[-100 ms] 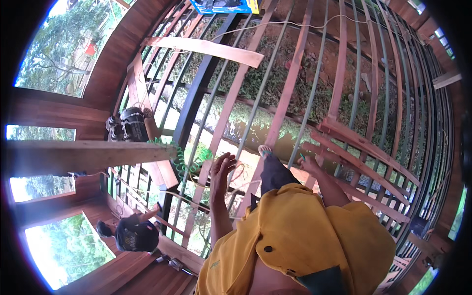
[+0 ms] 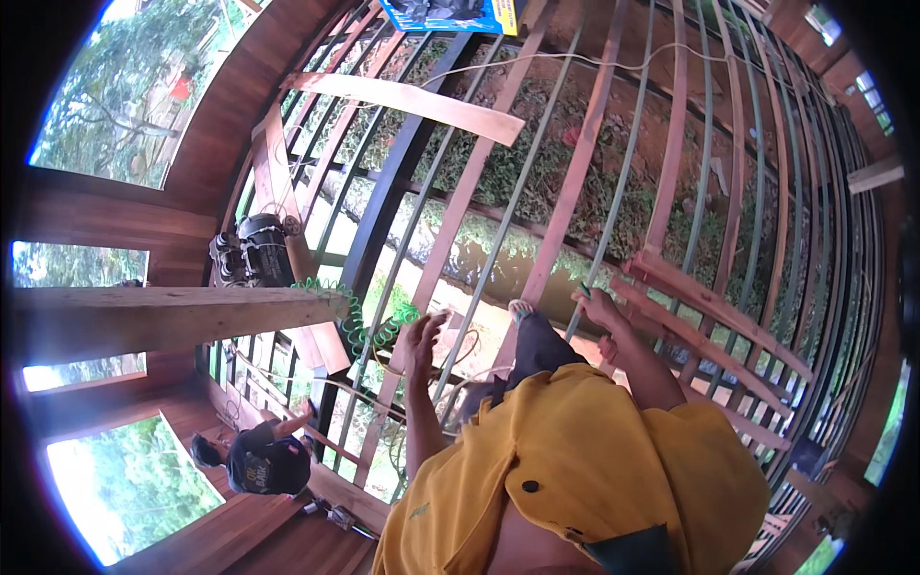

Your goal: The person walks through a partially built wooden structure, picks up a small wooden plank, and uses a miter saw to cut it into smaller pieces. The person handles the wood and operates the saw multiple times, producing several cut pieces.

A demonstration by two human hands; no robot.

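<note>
My left hand [image 2: 420, 340] hangs over the open floor frame, its fingers bent and apart, with nothing plainly held. Closest to it is a coiled green hose [image 2: 388, 328], just to its left. On the other side of my sandalled foot [image 2: 520, 309], my right hand [image 2: 601, 309] is closed around a short, thin green stick [image 2: 585, 287], pencil-like, whose tip pokes out past the fingers. The foot rests on a reddish wooden joist [image 2: 548, 273]. Several loose reddish planks [image 2: 724, 311] lie across the joists to the right of that hand.
Wide gaps between joists show soil, plants and muddy water below. A wooden post [image 2: 182, 311] juts in from the left beside an air compressor [image 2: 257, 251]. A loose plank [image 2: 412, 103] crosses the joists ahead. Another person [image 2: 264, 458] in dark clothing works at lower left.
My right hand has moved up and slightly left, showing more of the green stick. The fingers of my left hand have bent more. The view has shifted slightly.
</note>
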